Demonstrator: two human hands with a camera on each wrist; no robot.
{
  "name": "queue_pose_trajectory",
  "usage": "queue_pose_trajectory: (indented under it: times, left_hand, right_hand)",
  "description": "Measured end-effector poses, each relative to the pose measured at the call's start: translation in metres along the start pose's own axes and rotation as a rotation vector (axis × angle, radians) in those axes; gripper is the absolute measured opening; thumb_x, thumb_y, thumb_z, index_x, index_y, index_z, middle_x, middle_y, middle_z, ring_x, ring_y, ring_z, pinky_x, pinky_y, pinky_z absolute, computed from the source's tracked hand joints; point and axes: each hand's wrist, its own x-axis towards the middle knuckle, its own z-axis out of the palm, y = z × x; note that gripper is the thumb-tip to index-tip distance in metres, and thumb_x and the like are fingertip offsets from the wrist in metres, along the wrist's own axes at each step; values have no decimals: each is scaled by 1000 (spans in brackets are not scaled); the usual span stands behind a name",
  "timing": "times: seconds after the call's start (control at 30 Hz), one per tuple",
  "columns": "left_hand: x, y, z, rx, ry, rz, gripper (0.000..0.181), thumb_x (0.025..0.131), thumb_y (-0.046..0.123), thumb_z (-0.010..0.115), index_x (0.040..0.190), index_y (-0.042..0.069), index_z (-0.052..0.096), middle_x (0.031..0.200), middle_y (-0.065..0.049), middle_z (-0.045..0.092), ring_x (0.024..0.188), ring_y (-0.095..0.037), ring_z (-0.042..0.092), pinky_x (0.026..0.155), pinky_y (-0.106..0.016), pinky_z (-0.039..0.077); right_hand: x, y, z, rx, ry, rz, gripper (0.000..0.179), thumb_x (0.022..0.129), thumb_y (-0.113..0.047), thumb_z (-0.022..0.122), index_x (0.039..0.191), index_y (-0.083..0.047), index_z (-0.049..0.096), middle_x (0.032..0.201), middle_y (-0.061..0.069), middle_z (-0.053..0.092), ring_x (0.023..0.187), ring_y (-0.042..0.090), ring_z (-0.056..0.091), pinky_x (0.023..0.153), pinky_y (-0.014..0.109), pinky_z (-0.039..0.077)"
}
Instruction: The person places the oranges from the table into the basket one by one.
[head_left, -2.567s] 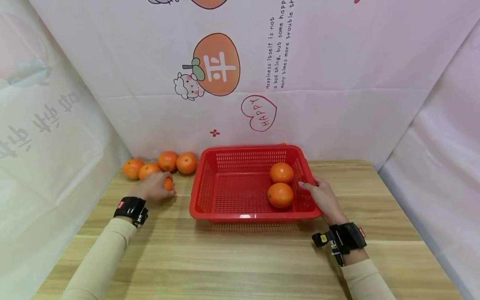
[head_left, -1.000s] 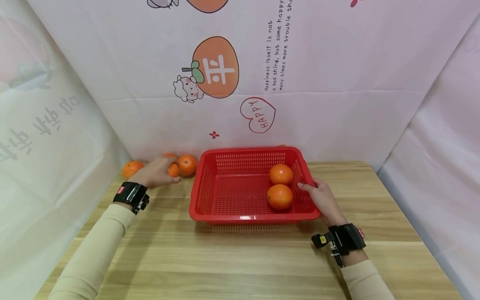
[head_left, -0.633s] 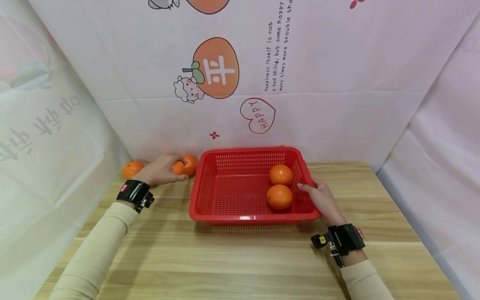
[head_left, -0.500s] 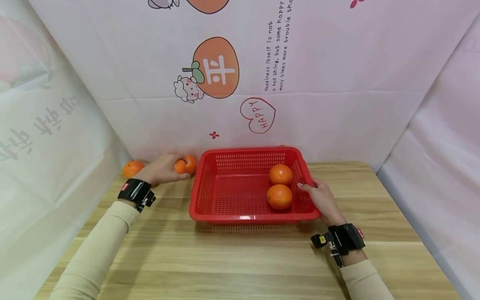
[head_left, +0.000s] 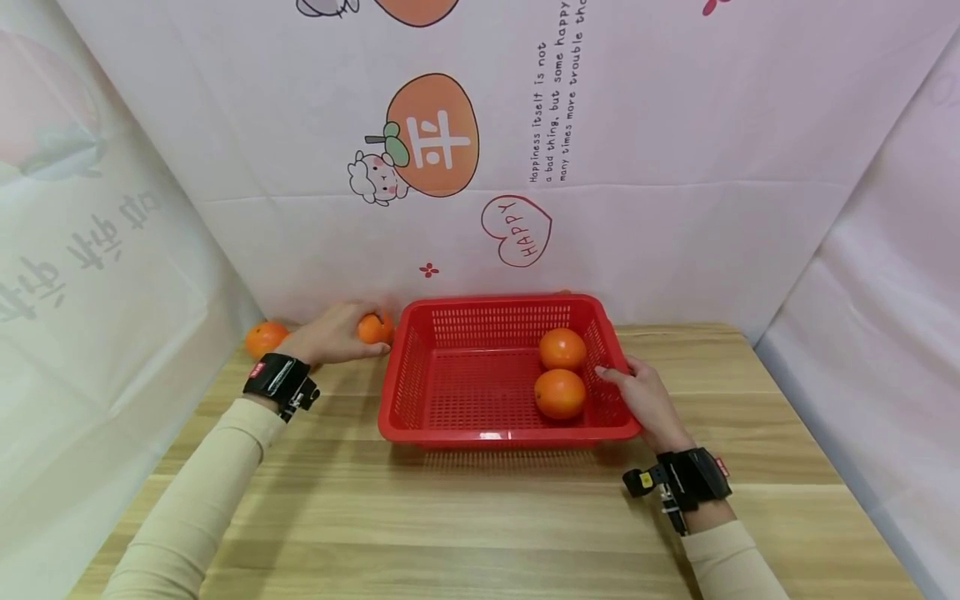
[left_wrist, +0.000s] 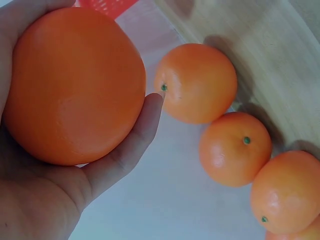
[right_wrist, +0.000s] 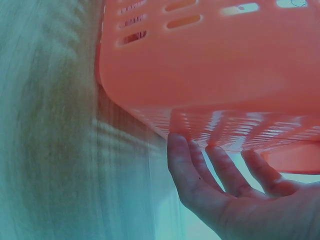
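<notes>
My left hand [head_left: 337, 333] holds an orange [left_wrist: 75, 90] beside the left wall of a red plastic basket [head_left: 502, 433]. Fingers and thumb curl round the fruit in the left wrist view. With my right hand [head_left: 648, 400] I grip the basket's right side, thumb over the rim; the right wrist view has the fingertips [right_wrist: 177, 142] against its slotted outside. Inside the basket, toward the right, lie an upper orange [head_left: 562, 348] and a lower orange [head_left: 560, 394], close together. Behind my left hand, an orange [head_left: 265, 339] shows at the table's back left.
Several more oranges [left_wrist: 235, 149] sit in a row near the held one in the left wrist view, mostly hidden by my hand in the head view. A printed white cloth [head_left: 660, 250] hangs behind the wooden table [head_left: 480, 525], with white cloth at both sides.
My left hand has moved right and slightly back along the row of oranges, toward the basket, with an orange in its grasp. Right hand, basket and the two oranges inside stay in place.
</notes>
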Motion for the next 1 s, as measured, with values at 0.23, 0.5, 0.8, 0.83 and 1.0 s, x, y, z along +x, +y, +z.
queue_pose_trajectory:
  times: [0.23,0.5,0.8,0.83,1.0]
  left_hand:
    - [1,12,-1,48,24,43,41,86,37,82,116,13,68,108,-4,70,96,-22,62,81,-36,53]
    - [4,23,0,69,29,56,44,88,38,80,121,11,68,110,-6,68,96,-23,61,78,-35,54]
    - [11,41,2,53,23,87,46,89,39,80,122,10,67,115,-7,67,101,-24,61,82,-36,55]
    - [12,43,3,48,21,96,46,89,38,80,122,10,67,116,-7,68,103,-24,61,84,-38,56]
    - [15,54,4,48,27,129,48,88,38,81,124,10,67,124,-8,68,108,-25,62,88,-41,58]
  right_hand:
    - [-1,-1,0,1,1,-1,64,109,-36,53,163,-8,33,156,23,48,127,32,64,102,46,59]
    - [-1,0,0,-1,-5,2,64,109,-36,53,164,-9,32,157,22,48,127,31,63,102,46,59]
    - [-2,-1,-1,-5,1,4,64,109,-36,53,164,-9,32,157,22,48,128,32,63,101,45,59]
    - [-2,-1,0,-6,1,6,64,109,-36,53,164,-9,32,157,22,48,128,32,63,101,45,59]
    - [-2,-2,0,-8,-4,8,65,109,-36,53,164,-9,32,156,22,48,127,31,63,101,46,59]
